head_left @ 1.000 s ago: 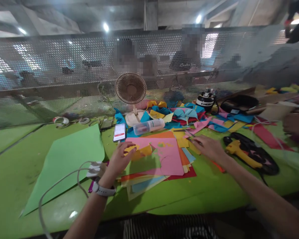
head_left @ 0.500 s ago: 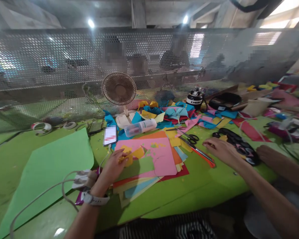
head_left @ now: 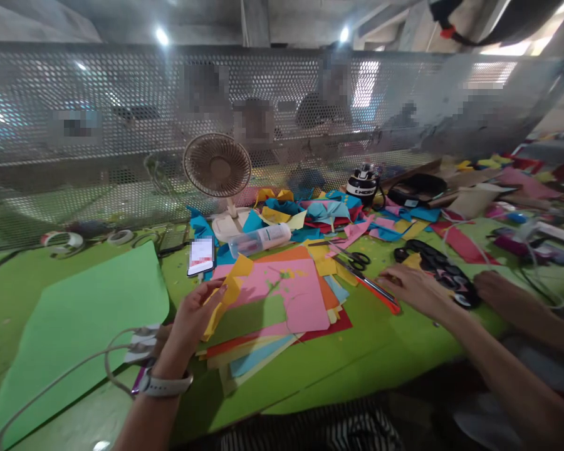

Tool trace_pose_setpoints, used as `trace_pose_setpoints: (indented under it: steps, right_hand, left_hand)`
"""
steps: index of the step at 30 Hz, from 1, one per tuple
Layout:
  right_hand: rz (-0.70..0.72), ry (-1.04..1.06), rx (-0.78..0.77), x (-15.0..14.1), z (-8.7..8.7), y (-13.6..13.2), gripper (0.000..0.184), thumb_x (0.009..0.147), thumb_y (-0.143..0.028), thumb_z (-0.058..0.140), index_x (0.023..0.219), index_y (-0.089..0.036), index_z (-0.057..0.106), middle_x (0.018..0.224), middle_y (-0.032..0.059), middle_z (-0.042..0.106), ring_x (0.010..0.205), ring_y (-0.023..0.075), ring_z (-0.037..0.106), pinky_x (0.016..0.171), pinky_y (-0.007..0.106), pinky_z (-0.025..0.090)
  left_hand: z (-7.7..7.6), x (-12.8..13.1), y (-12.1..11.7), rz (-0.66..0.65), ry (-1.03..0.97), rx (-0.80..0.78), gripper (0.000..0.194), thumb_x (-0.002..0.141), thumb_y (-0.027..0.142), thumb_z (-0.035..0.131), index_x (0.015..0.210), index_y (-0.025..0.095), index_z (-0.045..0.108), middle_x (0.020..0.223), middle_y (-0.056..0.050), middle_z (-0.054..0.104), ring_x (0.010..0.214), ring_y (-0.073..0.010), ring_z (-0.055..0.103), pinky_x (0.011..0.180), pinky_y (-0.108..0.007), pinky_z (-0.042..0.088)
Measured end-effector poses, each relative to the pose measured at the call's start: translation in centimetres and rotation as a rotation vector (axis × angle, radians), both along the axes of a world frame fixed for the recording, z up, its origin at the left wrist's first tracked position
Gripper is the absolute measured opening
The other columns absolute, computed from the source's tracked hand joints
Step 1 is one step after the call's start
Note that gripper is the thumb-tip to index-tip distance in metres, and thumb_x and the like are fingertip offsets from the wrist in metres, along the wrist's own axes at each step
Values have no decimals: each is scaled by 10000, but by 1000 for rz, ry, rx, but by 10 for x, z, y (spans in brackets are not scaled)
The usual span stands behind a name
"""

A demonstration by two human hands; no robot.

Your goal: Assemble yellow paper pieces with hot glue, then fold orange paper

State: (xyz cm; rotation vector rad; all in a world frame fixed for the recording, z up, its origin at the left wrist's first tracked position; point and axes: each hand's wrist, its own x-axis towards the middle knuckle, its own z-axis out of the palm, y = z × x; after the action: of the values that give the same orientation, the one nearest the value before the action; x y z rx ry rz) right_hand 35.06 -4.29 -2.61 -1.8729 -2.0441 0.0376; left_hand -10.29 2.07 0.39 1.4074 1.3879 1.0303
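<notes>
My left hand (head_left: 200, 307) is closed on a folded strip of yellow paper (head_left: 230, 294), raised at an angle above the left side of a paper stack. The stack has a pink sheet (head_left: 308, 300) on top, a green piece (head_left: 258, 322) over that, and tiny green and yellow cuttings. My right hand (head_left: 416, 288) has loosely bent fingers, with nothing visible in them. Its fingertips are beside an orange-ended cutter (head_left: 388, 300); whether they touch it I cannot tell. Black-handled scissors (head_left: 357, 260) lie behind the cutter. A black moulded tray (head_left: 455, 279) is beyond my right hand.
Another person's hand (head_left: 493, 291) rests at the right. A phone (head_left: 200, 255), clear bottle (head_left: 259, 239), small fan (head_left: 217, 166) and coloured scraps (head_left: 329, 213) stand or lie behind the stack. A large green sheet (head_left: 98, 313) and cables (head_left: 70, 369) are at left.
My left hand has lifted and turned the yellow paper, which was low over the pink sheet, and drawn it left. My right hand has dipped slightly beside the cutter. The view has shifted a little.
</notes>
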Motion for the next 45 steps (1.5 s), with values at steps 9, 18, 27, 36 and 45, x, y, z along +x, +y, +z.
trace_pose_setpoints:
  steps: [9, 18, 27, 36, 45]
  right_hand:
    - [-1, -48, -39, -15, -17, 4, 273, 873, -421, 462, 848, -232, 657, 830, 47, 668, 761, 201, 633, 639, 280, 451]
    - [-13, -6, -46, -29, -14, 19, 232, 853, -393, 488, 876, -231, 654, 846, 39, 678, 743, 192, 634, 618, 267, 434]
    - [-32, -36, -41, -34, -8, 26, 290, 849, -450, 489, 777, -233, 668, 781, 29, 681, 675, 178, 629, 537, 247, 390]
    - [-51, -37, 29, -21, 3, 55, 333, 861, -458, 456, 704, -244, 658, 706, 19, 687, 623, 179, 625, 519, 253, 381]
    - [-176, -18, 156, 10, 3, 56, 323, 865, -425, 443, 809, -230, 694, 795, 45, 721, 686, 206, 648, 570, 272, 405]
  left_hand:
    - [3, 3, -2, 53, -80, -18, 481, 660, 486, 704, 1000, 153, 633, 791, -40, 703, 646, -169, 638, 480, -213, 455]
    - [3, 4, -4, 67, -52, -11, 519, 637, 534, 695, 977, 149, 624, 840, -62, 722, 661, -194, 662, 501, -242, 485]
    - [4, 6, -5, 27, -22, -15, 486, 657, 530, 680, 955, 148, 631, 807, -59, 707, 720, -204, 655, 557, -256, 498]
    - [-17, -3, 2, -43, 72, 84, 423, 752, 493, 624, 1001, 151, 649, 988, -86, 697, 850, -206, 646, 730, -292, 511]
    - [-12, 1, 1, 45, 120, 114, 453, 711, 535, 641, 963, 159, 658, 969, -82, 699, 864, -231, 647, 719, -306, 523]
